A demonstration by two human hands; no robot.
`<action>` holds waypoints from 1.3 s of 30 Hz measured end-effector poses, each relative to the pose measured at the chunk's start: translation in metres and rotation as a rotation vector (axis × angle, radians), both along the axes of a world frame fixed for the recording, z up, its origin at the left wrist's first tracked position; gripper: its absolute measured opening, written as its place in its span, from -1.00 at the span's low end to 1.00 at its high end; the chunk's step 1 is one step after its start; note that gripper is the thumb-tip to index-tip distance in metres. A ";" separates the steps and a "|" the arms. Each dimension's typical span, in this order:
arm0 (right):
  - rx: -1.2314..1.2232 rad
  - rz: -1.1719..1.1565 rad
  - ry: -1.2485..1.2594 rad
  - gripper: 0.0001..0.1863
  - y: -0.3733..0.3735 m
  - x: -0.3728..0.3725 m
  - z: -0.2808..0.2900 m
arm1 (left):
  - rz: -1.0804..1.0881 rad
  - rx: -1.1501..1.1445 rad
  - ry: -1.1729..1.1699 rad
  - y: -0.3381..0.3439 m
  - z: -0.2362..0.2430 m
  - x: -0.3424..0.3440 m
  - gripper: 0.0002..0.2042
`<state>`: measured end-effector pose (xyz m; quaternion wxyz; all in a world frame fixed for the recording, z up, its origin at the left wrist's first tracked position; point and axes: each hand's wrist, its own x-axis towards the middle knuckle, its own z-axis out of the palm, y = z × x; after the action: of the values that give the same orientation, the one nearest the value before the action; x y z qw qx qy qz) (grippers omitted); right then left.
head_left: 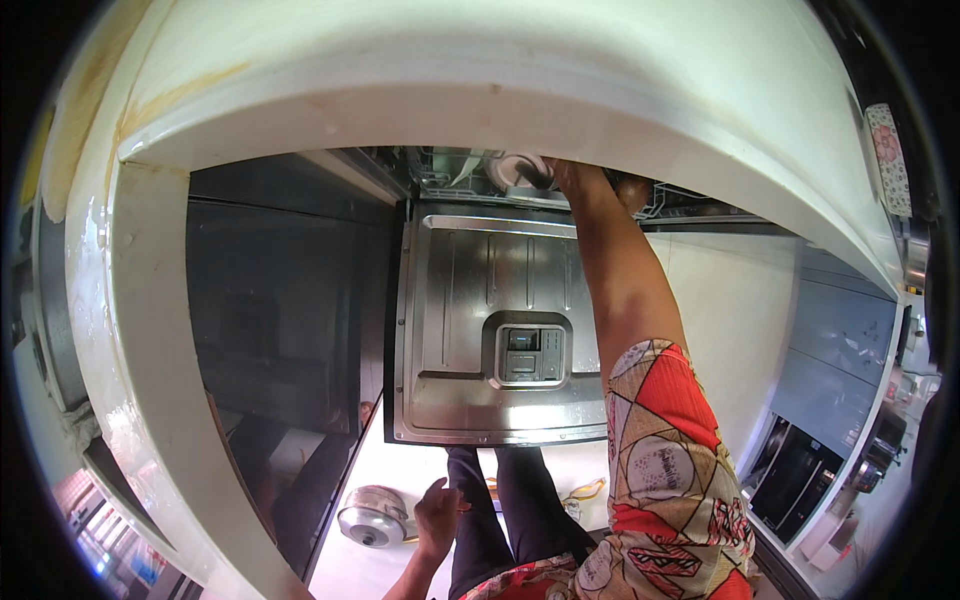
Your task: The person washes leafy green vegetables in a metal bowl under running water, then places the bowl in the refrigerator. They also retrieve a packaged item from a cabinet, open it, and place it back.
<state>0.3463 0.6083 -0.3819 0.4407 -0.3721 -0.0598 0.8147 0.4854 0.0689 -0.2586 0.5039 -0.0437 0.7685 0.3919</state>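
Observation:
My right arm stretches forward over the lowered dishwasher door (470, 270). My right hand (572, 177) is at the dish rack (435, 180), beside a round pale dish (508, 172) and a dark piece that looks like a handle. The countertop edge hides most of its fingers, so I cannot see whether they grip anything. Low down in front of my legs, my left hand (438, 515) hangs with its fingers loosely bent and the thumb apart, holding nothing.
The white countertop (480, 110) arches over the dishwasher. Dark cabinet fronts (275, 300) stand to the left, grey-blue ones (835, 350) to the right. On the floor at the lower left sits a round metal pot (372, 517), close to my feet.

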 end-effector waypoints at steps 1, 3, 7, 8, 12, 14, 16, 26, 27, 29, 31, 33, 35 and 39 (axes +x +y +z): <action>0.005 0.008 -0.002 -0.76 0.000 -0.002 0.001 | 0.014 -0.006 -0.011 -0.004 -0.002 0.002 -0.69; 0.012 0.025 -0.016 -0.77 -0.001 -0.003 0.002 | 0.031 -0.038 -0.031 -0.010 -0.005 0.005 -0.69; 0.009 0.061 -0.051 -0.78 -0.002 -0.003 0.003 | 0.060 -0.015 -0.044 -0.014 -0.007 0.007 -0.69; 0.007 0.069 -0.056 -0.78 -0.002 -0.002 0.004 | 0.062 -0.010 -0.044 -0.015 -0.008 0.008 -0.69; 0.005 0.104 -0.080 -0.80 -0.005 -0.001 0.008 | -0.059 0.054 0.055 -0.015 -0.011 0.010 -0.69; 0.008 0.116 -0.088 -0.80 -0.007 0.000 0.010 | -0.004 0.052 0.018 -0.015 -0.012 0.011 -0.70; 0.012 0.132 -0.092 -0.81 -0.009 0.000 0.013 | -0.021 0.058 0.023 -0.015 -0.011 0.012 -0.70; 0.357 0.664 -0.315 -0.83 -0.125 0.094 0.003 | -0.068 0.010 0.031 -0.019 -0.013 0.013 -0.69; 0.471 0.845 -0.394 -0.83 -0.160 0.124 -0.002 | -0.083 -0.014 0.017 -0.020 -0.012 0.014 -0.69; 0.724 1.080 -0.824 -0.88 -0.234 0.191 -0.011 | -0.254 0.083 0.164 -0.020 -0.005 0.014 -0.70; 0.350 1.510 -1.014 -0.75 -0.290 0.258 -0.020 | -0.186 0.044 0.166 -0.020 0.007 0.014 -0.74; -0.318 1.094 -1.144 -0.59 -0.345 0.323 -0.019 | -0.258 0.103 0.268 -0.018 0.020 0.010 -0.76; -0.622 0.949 -1.266 -0.70 -0.382 0.367 -0.026 | -0.253 0.114 0.291 -0.015 0.030 0.006 -0.76; -0.783 0.677 -1.116 -0.86 -0.422 0.414 -0.050 | -0.451 0.128 0.437 -0.016 0.045 -0.003 -0.75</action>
<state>0.7603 0.1868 -0.4320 -0.0932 -0.8194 -0.0911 0.5582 0.4823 0.0533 -0.2135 0.4030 0.2448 0.8227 0.3176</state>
